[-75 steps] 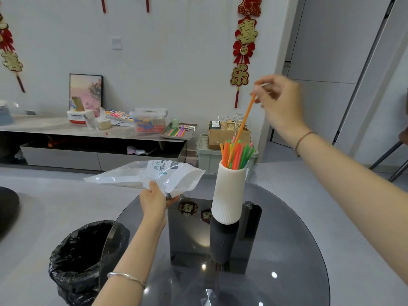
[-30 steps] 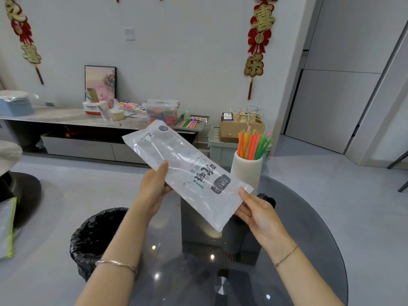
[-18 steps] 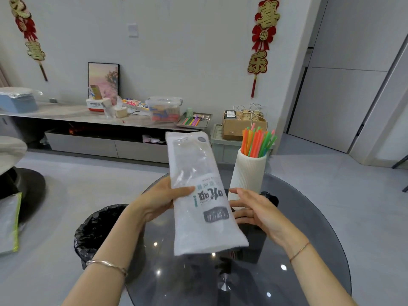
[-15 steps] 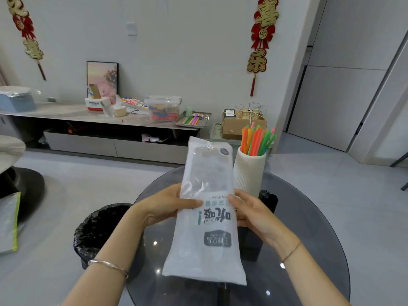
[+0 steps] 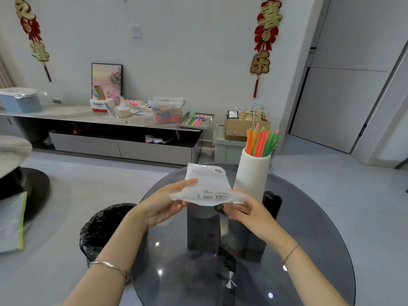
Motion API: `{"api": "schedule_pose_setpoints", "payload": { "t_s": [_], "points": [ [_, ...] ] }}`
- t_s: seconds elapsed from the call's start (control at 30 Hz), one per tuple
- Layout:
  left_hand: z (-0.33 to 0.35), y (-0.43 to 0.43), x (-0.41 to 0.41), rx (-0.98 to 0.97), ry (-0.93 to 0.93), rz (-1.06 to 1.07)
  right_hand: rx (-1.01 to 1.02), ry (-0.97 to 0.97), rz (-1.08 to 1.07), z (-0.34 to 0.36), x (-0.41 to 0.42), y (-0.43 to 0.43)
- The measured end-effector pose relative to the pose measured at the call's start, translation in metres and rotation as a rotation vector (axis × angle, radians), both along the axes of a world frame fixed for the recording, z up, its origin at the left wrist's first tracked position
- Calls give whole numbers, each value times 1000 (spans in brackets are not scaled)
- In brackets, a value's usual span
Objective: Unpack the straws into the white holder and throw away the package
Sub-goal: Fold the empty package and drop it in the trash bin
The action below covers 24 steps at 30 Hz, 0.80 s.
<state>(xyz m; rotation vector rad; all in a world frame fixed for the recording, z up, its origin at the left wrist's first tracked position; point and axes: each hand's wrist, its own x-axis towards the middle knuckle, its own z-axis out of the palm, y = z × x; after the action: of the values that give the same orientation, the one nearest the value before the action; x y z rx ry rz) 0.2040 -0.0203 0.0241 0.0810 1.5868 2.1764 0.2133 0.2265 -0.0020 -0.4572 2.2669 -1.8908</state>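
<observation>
Round glass table (image 5: 309, 250), framed picture (image 5: 107, 79) on a low cabinet (image 5: 88, 114), clear storage box (image 5: 167, 109) beside a metal tray (image 5: 196, 121)

The straws (image 5: 261, 143) show only their tops; the rest sits inside the holder (image 5: 254, 173), whose lower left is behind the package (image 5: 207, 186). The package is blurred, its print unreadable, and it covers part of the fingers of the left hand (image 5: 163, 204) and right hand (image 5: 247, 210) holding it. The bin (image 5: 103, 224) is partly behind the left forearm, and the table (image 5: 309, 239) runs off the bottom edge.
</observation>
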Motion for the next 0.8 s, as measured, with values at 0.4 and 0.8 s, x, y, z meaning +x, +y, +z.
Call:
{"api": "schedule_pose_setpoints", "payload": {
  "t_s": [0.4, 0.8],
  "points": [
    [-9, 17, -8, -126, 157, -100, -298, -146, -391, -11, -8, 4],
    [-19, 24, -18, -234, 200, 394, -333, -114, -372, -3, -12, -18]
  ]
}}
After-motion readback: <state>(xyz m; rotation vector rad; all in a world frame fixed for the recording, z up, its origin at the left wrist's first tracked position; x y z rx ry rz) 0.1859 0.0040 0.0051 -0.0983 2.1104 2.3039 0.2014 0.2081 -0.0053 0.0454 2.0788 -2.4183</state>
